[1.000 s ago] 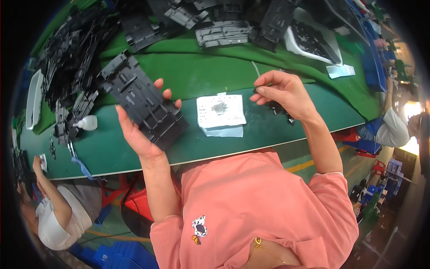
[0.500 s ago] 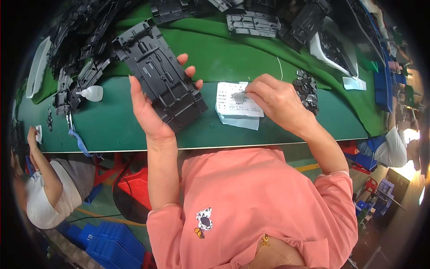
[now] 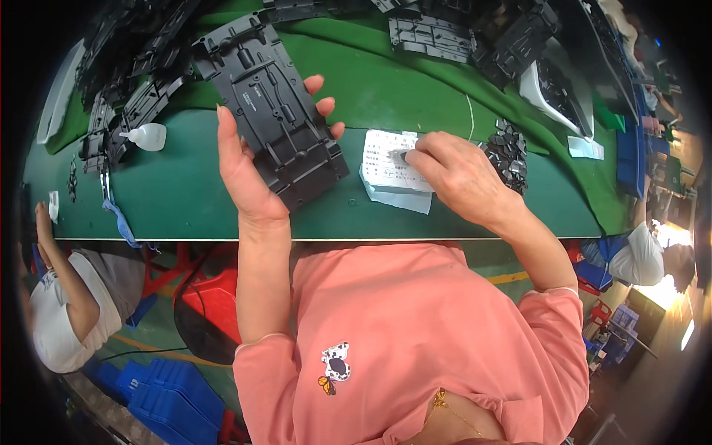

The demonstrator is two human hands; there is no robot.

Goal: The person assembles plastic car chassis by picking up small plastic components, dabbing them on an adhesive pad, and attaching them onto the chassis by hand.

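My left hand point(image 3: 256, 182) is wrapped round a flat black plastic chassis plate point(image 3: 271, 111), tilted up above the table. Ribs, bosses and slots cover the side that faces me. The thumb lies along its left edge and fingertips show past its right edge. My right hand point(image 3: 463, 174) is closed in a pinch over a printed white card point(image 3: 382, 167), with a small dark piece point(image 3: 403, 156) at its fingertips. A grey smudge marks the card beside that piece. Under the card lies a pale blue sheet point(image 3: 400, 200).
A heap of small black pieces point(image 3: 508, 159) lies right of my right hand. More black chassis plates point(image 3: 434, 38) are piled along the green cloth point(image 3: 356, 81). A white squeeze bottle point(image 3: 148, 136) and tweezers point(image 3: 105, 185) lie at left. Another person's arm point(image 3: 63, 278) is far left.
My right fingertips have shifted slightly on the card, and the hand is turned more palm-down. The left hand keeps its hold on the chassis plate. The whole view has shifted a little.
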